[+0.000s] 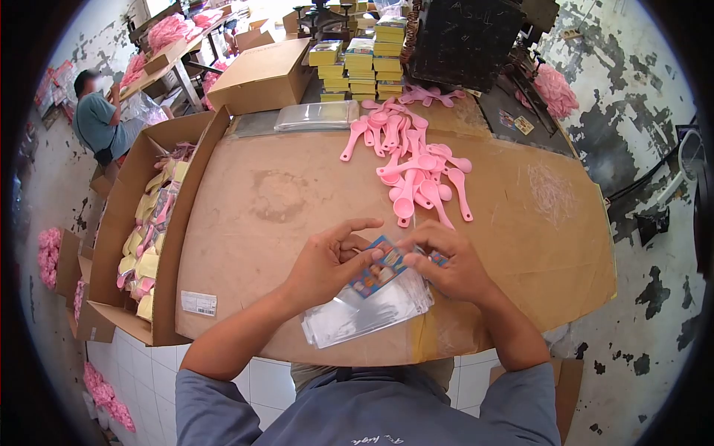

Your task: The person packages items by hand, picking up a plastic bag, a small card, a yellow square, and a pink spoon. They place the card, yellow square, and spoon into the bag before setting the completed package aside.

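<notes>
My left hand (335, 260) pinches a blue printed card (378, 276) between thumb and fingers, above the near part of the table. My right hand (446, 260) is close to the card's right edge, fingers curled together. A small patch of similar colourful print shows under those fingers, but what they grip is partly hidden. Below both hands lies a stack of clear plastic bags (357, 321). Beyond the hands is a pile of pink measuring spoons (416, 175).
An open carton (165, 286) of packed spoons and yellow pieces stands at the left. At the back are a closed box (260, 74), plastic sleeves (316, 116) and stacked cards (361, 67). Thin clear strips (552, 193) lie at right. A person (104, 119) sits far left.
</notes>
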A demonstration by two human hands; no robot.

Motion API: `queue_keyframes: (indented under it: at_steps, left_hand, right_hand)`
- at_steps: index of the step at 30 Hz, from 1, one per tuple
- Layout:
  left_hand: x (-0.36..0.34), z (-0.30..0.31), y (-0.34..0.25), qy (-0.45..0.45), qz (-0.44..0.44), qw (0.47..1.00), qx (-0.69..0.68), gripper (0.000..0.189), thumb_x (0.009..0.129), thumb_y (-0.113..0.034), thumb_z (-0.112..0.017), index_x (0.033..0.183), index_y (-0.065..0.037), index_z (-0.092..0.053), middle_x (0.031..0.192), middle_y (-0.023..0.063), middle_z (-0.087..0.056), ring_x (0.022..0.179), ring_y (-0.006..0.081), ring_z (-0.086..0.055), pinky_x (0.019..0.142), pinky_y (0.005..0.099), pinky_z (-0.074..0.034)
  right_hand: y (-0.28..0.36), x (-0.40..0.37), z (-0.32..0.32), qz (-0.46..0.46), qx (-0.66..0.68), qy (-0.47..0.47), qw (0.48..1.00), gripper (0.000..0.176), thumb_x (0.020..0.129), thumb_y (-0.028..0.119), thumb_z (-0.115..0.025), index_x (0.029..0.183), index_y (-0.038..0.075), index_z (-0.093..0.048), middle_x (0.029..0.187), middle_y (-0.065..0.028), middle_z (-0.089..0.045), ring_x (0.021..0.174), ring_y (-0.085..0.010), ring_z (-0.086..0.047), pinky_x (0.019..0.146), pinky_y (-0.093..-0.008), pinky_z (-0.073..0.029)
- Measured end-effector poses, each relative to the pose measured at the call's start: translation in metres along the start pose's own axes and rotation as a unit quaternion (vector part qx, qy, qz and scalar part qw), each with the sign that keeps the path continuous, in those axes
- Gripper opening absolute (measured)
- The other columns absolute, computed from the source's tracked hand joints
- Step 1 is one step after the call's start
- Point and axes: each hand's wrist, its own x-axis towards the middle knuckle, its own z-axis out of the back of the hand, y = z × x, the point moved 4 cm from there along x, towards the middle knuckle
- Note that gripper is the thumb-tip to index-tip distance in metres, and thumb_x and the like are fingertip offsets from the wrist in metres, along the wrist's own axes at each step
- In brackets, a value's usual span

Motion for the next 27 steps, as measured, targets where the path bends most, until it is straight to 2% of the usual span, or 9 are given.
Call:
queue_keyframes:
  at_steps: [2,5,8,11,14,17,20,23,27]
  left_hand:
    - [-0.001,0.000,0.001,0.002,0.015,0.999,0.039,0.041,0.102,-0.006,-0.067,0.140,0.001,-0.057,0.105,0.0106,-0.076,0.095,0.0113,-0.072,0.081,0.0258,-0.060]
    - [0.000,-0.001,0.005,-0.010,0.028,0.998,0.051,0.033,0.103,-0.008,-0.066,0.134,0.002,-0.062,0.101,0.0098,-0.076,0.092,0.0087,-0.071,0.079,0.0254,-0.058]
    - [0.001,-0.001,0.004,-0.023,0.045,0.999,0.003,0.030,0.104,-0.010,-0.066,0.130,0.003,-0.065,0.098,0.0074,-0.076,0.089,0.0065,-0.069,0.078,0.0254,-0.058]
    - [0.001,0.001,0.005,-0.007,0.060,0.998,0.020,0.029,0.104,-0.011,-0.066,0.129,0.004,-0.064,0.098,0.0062,-0.075,0.087,0.0054,-0.067,0.076,0.0244,-0.057]
    - [0.002,0.000,0.008,-0.018,0.056,0.998,0.027,0.027,0.104,-0.010,-0.065,0.127,0.004,-0.065,0.099,0.0062,-0.075,0.087,0.0053,-0.067,0.075,0.0233,-0.056]
    - [0.001,0.002,0.004,-0.021,0.019,1.000,-0.010,0.027,0.104,-0.009,-0.066,0.127,0.003,-0.064,0.099,0.0057,-0.074,0.087,0.0049,-0.067,0.074,0.0228,-0.056]
    - [0.001,0.003,-0.003,-0.035,0.011,0.998,-0.052,0.028,0.103,-0.009,-0.067,0.127,0.003,-0.064,0.100,0.0042,-0.073,0.087,0.0056,-0.068,0.075,0.0213,-0.056]
    - [0.001,0.005,-0.002,-0.034,0.010,0.998,-0.051,0.027,0.103,-0.008,-0.067,0.127,0.004,-0.064,0.099,0.0043,-0.073,0.088,0.0062,-0.069,0.076,0.0212,-0.057]
    - [0.001,0.006,0.003,-0.034,0.030,0.999,-0.009,0.029,0.103,-0.008,-0.067,0.129,0.004,-0.065,0.102,0.0061,-0.075,0.092,0.0072,-0.070,0.079,0.0222,-0.058]
  right_hand:
    - [0.000,0.002,-0.006,0.074,-0.030,0.057,0.995,0.018,0.094,0.013,-0.075,0.107,0.001,-0.072,0.100,-0.0067,-0.067,0.091,-0.0172,-0.067,0.080,-0.0326,-0.053]
    - [-0.018,0.005,0.021,-0.011,-0.022,0.006,1.000,0.021,0.093,0.015,-0.075,0.108,0.000,-0.072,0.105,-0.0114,-0.067,0.097,-0.0241,-0.066,0.084,-0.0380,-0.053]
    - [-0.030,0.009,0.064,-0.138,-0.272,-0.198,0.932,0.024,0.092,0.016,-0.073,0.110,0.000,-0.072,0.107,-0.0154,-0.066,0.097,-0.0280,-0.065,0.085,-0.0404,-0.052]
    - [-0.082,-0.004,0.077,-0.086,-0.446,-0.194,0.870,0.026,0.092,0.015,-0.072,0.113,0.000,-0.071,0.104,-0.0168,-0.065,0.093,-0.0302,-0.065,0.083,-0.0420,-0.052]
    - [-0.087,0.000,0.083,-0.102,-0.418,-0.215,0.877,0.029,0.094,0.016,-0.071,0.118,0.000,-0.070,0.103,-0.0170,-0.068,0.086,-0.0307,-0.066,0.078,-0.0411,-0.053]
    - [-0.060,0.006,0.084,-0.110,-0.229,-0.265,0.930,0.027,0.095,0.014,-0.070,0.118,-0.001,-0.071,0.102,-0.0158,-0.070,0.086,-0.0247,-0.067,0.076,-0.0363,-0.053]
    - [-0.038,0.004,0.065,-0.089,-0.141,-0.113,0.979,0.025,0.098,0.013,-0.068,0.118,-0.001,-0.071,0.098,-0.0077,-0.070,0.087,-0.0142,-0.066,0.080,-0.0291,-0.052]
    - [-0.020,0.004,0.040,-0.019,-0.042,-0.031,0.998,0.017,0.096,0.006,-0.069,0.109,-0.001,-0.075,0.097,-0.0091,-0.071,0.087,-0.0128,-0.067,0.077,-0.0287,-0.053]
    - [-0.015,0.003,0.039,-0.015,0.034,-0.059,0.998,0.017,0.094,0.005,-0.069,0.109,0.000,-0.075,0.095,-0.0076,-0.070,0.086,-0.0136,-0.066,0.077,-0.0288,-0.053]
